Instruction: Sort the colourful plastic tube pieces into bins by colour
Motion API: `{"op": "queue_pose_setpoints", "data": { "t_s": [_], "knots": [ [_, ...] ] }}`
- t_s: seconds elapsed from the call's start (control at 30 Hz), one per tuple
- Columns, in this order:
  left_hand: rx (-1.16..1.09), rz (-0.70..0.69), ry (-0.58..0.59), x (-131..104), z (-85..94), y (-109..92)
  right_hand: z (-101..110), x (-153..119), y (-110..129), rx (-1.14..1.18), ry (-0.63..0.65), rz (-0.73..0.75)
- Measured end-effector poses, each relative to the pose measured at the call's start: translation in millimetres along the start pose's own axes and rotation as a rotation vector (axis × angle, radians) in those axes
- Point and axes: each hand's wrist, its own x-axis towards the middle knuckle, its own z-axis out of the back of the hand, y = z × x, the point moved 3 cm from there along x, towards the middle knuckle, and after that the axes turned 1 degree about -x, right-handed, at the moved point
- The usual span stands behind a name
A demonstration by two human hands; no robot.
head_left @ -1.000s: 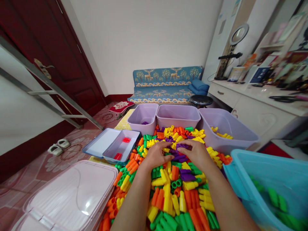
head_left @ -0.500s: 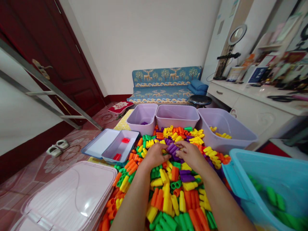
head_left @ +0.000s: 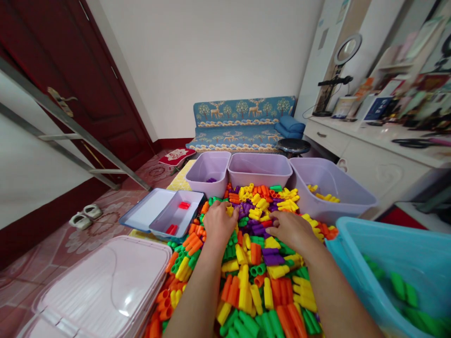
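Glossy plastic tube pieces, joined side by side in orange, yellow, green and purple (head_left: 273,257), lie heaped loosely in front of the middle lilac plastic tub (head_left: 260,180), my landmark. Well left of that tub and nearer me sits a pale pink plastic box lid (head_left: 105,277); beyond it, a shallow blue-edged plastic tray (head_left: 162,230) has two small groups of red pieces (head_left: 183,205). Just left of the landmark, a smaller lilac plastic tub (head_left: 207,188) contains a few purple pieces (head_left: 211,180).

Left hand (head_left: 220,225) reaches over the heap, in front of the landmark and to its left, fingers bent down; I cannot tell whether they grip anything. Right hand (head_left: 291,230) is in front of the landmark and to its right, fingertips touching or just above the heap; whether it pinches a piece, I cannot tell.

Right of the landmark, a lilac plastic tub (head_left: 338,188) has yellow pieces (head_left: 327,198); farther right and nearer me, a turquoise plastic bin (head_left: 366,263) has green ones (head_left: 405,288).

Each piece looks light, stiff, rather slippery and hard to break, best taken across its ribbed sides. Long axes are mixed: front green tubes point towards the landmark, the purple group lies crosswise, and some green tubes turn round mouths towards me.
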Motion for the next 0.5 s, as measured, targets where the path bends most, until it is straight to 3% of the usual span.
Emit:
{"op": "queue_pose_setpoints", "data": {
  "t_s": [0.23,0.5],
  "knots": [
    [0.072,-0.124,0.215,-3.1,4.9,-17.1,-13.9,1.8,16.7,0.052,0.007,0.028],
    [-0.191,-0.259,0.392,-2.8,-8.7,-10.2,-25.5,7.2,14.0,0.24,-0.001,0.058]
  ]
}}
